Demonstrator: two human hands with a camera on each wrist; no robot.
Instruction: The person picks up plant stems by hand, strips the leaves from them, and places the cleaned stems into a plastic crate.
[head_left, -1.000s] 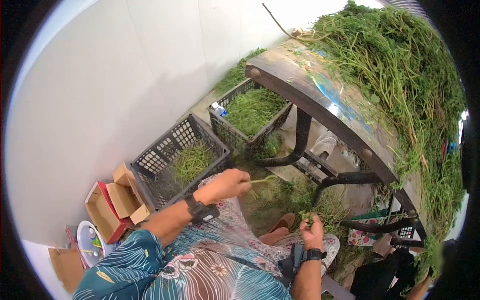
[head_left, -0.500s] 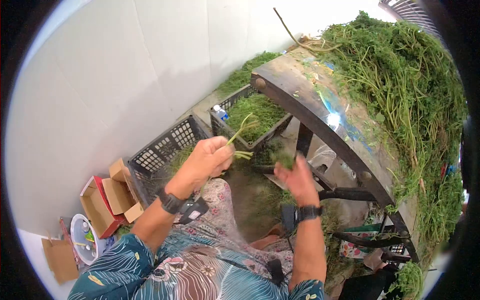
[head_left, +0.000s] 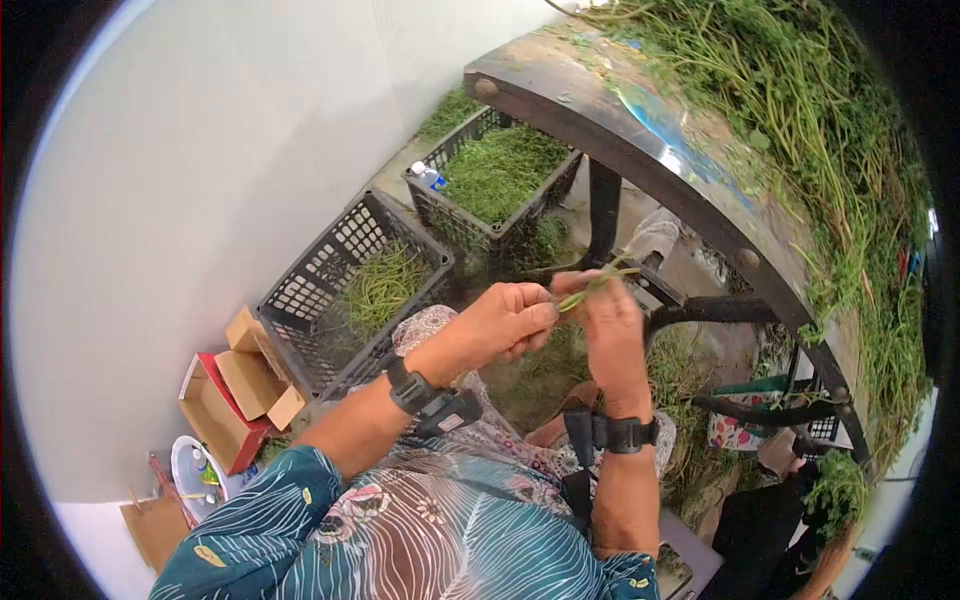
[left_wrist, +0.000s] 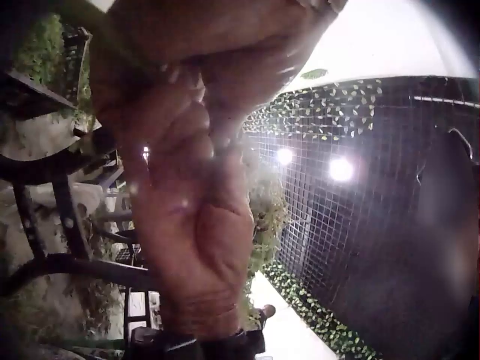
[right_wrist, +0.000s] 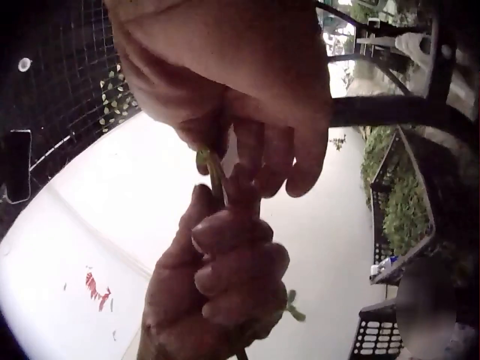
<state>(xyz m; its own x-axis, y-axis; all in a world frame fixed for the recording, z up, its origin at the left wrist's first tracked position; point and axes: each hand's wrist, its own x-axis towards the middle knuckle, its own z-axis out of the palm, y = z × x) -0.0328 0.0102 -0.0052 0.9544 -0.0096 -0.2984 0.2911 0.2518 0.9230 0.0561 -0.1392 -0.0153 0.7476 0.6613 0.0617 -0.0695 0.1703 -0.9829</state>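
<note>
My left hand [head_left: 505, 322] grips a few green stems [head_left: 572, 300] that stick out to the right of its curled fingers. My right hand [head_left: 613, 340], slightly blurred, pinches the stems at their outer part, close beside the left hand. In the right wrist view a green stem [right_wrist: 216, 176] runs from the curled left hand [right_wrist: 232, 285] up to the fingertips of the right hand [right_wrist: 247, 75]. A small leaf shows beside the left fist there. The palm of the right hand [left_wrist: 195, 225] faces the camera in the left wrist view.
A black crate [head_left: 300, 300] with cut stems [head_left: 385, 288] stands at the left. Behind it, another crate [head_left: 470, 225] holds leafy greens and a bottle [head_left: 428, 177]. A table [head_left: 600, 95] heaped with greens [head_left: 800, 120] is at the right. Cardboard boxes [head_left: 215, 400] lie lower left.
The right hand came up from near the lap, and the left hand rose, then shifted right. Both now meet at the stems. The head view has tilted.
</note>
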